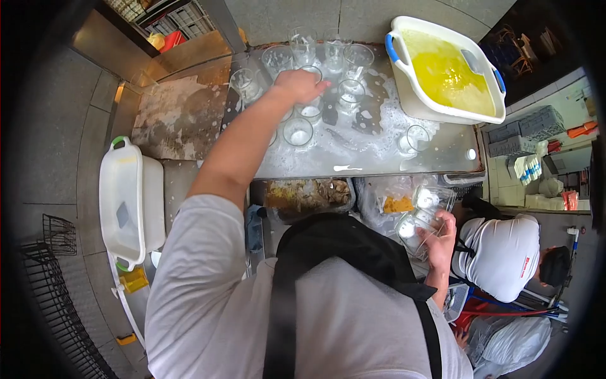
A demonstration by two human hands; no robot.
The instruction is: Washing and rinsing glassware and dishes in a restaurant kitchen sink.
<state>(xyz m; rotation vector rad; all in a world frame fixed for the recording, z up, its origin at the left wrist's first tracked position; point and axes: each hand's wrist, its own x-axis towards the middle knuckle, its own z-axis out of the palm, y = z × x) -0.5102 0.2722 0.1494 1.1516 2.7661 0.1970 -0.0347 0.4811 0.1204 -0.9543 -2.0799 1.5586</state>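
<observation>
My left hand [301, 86] is stretched over a wet, foamy metal counter [352, 154]. It is curled around a clear drinking glass [311, 72], with most of its fingers hidden. Several more glasses stand about it, one nearer to me [298, 132] and another to the right [351, 94]. Down by the counter's front edge, my right hand [439, 241] grips several clear glasses [416, 222] bunched together on their sides. How many it holds is hard to make out. A lone glass [415, 140] sits farther right on the counter.
A white tub [407, 92] with blue handles holds yellow-green liquid at the counter's right end. Another white tub [151, 203] with green handles stands at left. A co-worker in a white shirt [502, 256] bends close by my right side. Plastic bags [374, 189] lie below the counter.
</observation>
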